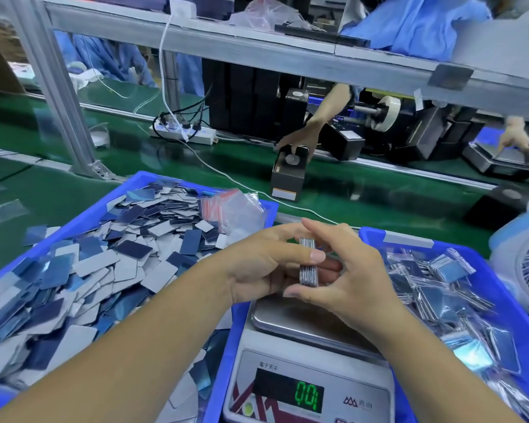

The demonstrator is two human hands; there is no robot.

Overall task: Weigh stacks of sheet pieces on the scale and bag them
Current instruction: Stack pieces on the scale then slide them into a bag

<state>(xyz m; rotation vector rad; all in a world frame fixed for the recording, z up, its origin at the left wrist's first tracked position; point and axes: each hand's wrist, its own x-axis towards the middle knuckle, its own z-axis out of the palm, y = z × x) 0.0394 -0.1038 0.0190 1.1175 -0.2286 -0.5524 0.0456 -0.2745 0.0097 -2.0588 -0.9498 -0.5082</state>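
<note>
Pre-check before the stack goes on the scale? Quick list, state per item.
1. Stack gripped by both hands, left hand and right hand: ok.
2. Stack edges squared: ok, look flush.
3. Scale pan bare: ok where visible; the part under the right hand is hidden.
4. Scale display near zero: ok, though the last digit is unclear.
5. Empty bags within reach in the left bin: ok.
6. Piece count in stack: cannot tell.

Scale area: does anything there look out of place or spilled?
Some loose sheet pieces lie outside the left blue bin, in the gap beside the scale. Both hands hold a stack above the pan.
</note>
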